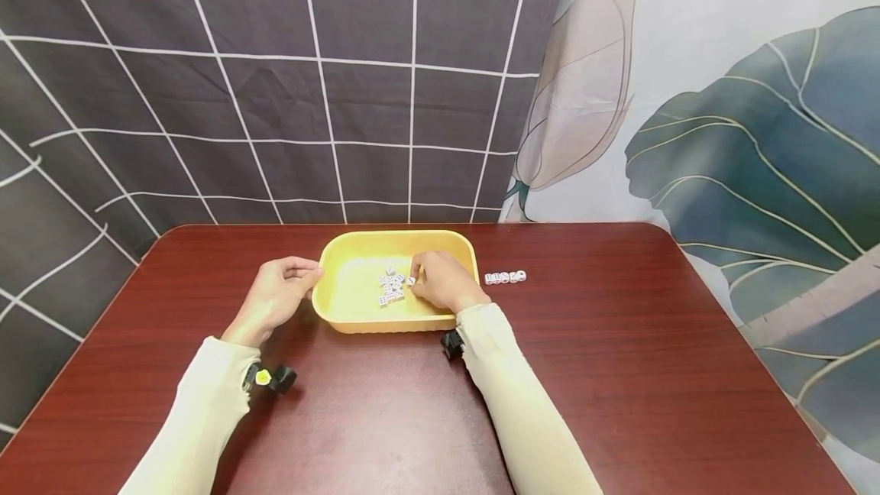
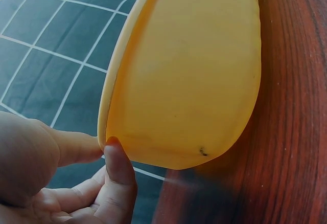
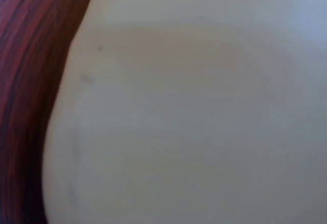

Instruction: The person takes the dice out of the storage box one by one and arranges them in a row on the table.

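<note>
My right hand (image 1: 443,281) covers whatever my fingertips touch among the dice (image 1: 392,286); their pips are too small to read. My right wrist view is blurred.

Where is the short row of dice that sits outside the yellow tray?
In the head view, the row of dice lies on the table, just right of the yellow tray, beyond the right hand.

Cream sleeves (image 1: 522,411), black wrist cameras (image 1: 271,378)

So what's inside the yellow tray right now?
The yellow tray holds a cluster of white dice, and the right hand reaches in beside them. Whatever lies beneath that hand is covered, so more dice may be hidden.
</note>
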